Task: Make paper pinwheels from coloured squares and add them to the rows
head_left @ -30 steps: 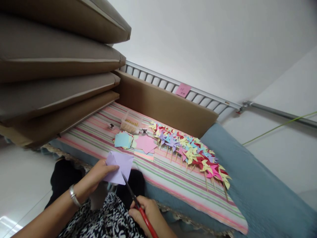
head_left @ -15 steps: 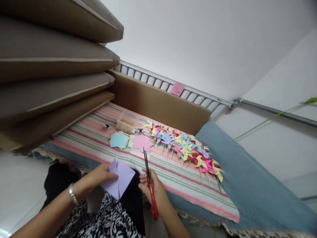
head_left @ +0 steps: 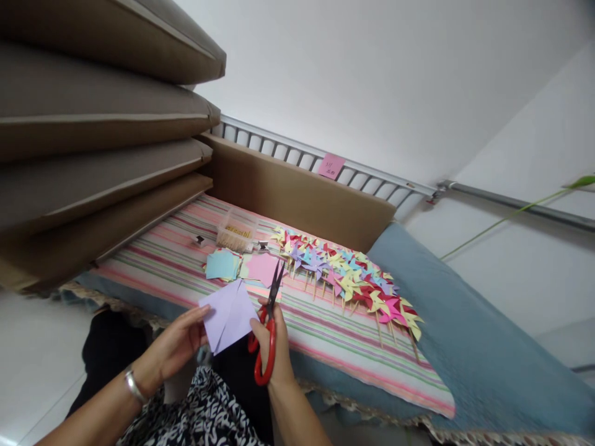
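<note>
Toward the back of the striped cloth (head_left: 320,337) we see a clear plastic box (head_left: 236,230), open at the top, with pale wooden sticks lying in it. Just in front of it is a loose pile of coloured paper squares (head_left: 242,266). To its right, a long spread of finished paper pinwheels (head_left: 348,282) on sticks runs along the cloth. The left hand (head_left: 176,344) is raised in front of the cloth's near edge, palm turned inward, with a bracelet (head_left: 131,385) on the wrist. Its fingertips pinch the left corner of a lilac paper square (head_left: 227,314), which is held in the air between the two hands, creased and tilted. The right hand (head_left: 279,359) is closed around the red handles of the scissors (head_left: 275,285), and its thumb rests against the paper's right edge. The blades point up and away, slightly parted, with their tips over the paper pile.
</note>
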The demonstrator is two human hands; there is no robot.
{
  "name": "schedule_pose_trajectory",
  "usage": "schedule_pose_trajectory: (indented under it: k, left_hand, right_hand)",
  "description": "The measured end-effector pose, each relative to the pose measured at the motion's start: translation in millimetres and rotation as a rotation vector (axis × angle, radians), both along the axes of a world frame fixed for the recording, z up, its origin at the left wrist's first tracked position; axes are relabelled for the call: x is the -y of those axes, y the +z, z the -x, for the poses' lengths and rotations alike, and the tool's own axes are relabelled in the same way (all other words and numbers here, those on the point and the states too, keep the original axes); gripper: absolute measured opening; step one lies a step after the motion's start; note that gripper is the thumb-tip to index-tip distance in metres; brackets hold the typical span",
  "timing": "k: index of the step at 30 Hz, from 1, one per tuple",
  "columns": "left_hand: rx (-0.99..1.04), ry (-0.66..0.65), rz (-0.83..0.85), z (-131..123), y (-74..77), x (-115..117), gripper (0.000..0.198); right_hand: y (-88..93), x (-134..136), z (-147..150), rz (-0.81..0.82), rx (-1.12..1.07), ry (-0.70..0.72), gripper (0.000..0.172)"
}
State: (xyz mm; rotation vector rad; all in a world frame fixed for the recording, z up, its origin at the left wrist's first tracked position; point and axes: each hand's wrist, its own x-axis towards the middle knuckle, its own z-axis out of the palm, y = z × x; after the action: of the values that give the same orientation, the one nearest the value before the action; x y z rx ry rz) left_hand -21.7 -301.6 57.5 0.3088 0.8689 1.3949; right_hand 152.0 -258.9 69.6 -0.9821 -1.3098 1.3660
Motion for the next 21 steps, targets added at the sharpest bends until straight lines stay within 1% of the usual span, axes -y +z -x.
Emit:
schedule_pose_trajectory:
  k: [2, 5, 7, 9, 11, 14, 16, 19, 21]
  left_hand:
    - [0.031, 0.018, 0.003, -10.9, -2.7, 0.6, 0.019]
    - [-0.010, 0.026, 0.009, -22.8, -2.0, 0.8, 0.022]
    - [-0.068, 0.078, 0.030, -23.7, -1.8, -0.1, 0.023]
    - [-0.137, 0.133, 0.048, -18.6, -2.7, -1.4, 0.026]
    - [-0.218, 0.161, 0.050, -9.4, -3.7, -2.1, 0.028]
    - [-0.339, 0.187, 0.053, 6.0, -3.0, -2.3, 0.032]
    - [-0.400, 0.192, 0.060, 14.1, -1.2, -2.2, 0.034]
    - [-0.470, 0.176, 0.072, 19.6, 1.3, -2.3, 0.033]
    - [-0.494, 0.160, 0.067, 19.3, 2.3, -2.3, 0.030]
  right_hand:
    - [-3.1, 3.9, 6.7, 0.004, -0.026, -0.042, 0.036]
    - [-9.2, 9.2, 16.7, 0.007, -0.029, -0.053, 0.035]
    - [-13.3, 11.4, 20.8, 0.008, -0.035, -0.041, 0.035]
    - [-16.4, 12.5, 21.0, 0.031, -0.034, -0.008, 0.034]
    - [-18.5, 13.6, 16.5, 0.068, 0.002, 0.040, 0.034]
    - [-20.3, 18.0, 1.3, 0.099, 0.137, 0.118, 0.034]
    - [-21.3, 23.4, -12.1, 0.118, 0.244, 0.226, 0.036]
    - [-22.6, 33.1, -31.2, 0.228, 0.405, 0.382, 0.040]
    - [-22.9, 38.6, -40.6, 0.273, 0.474, 0.437, 0.040]
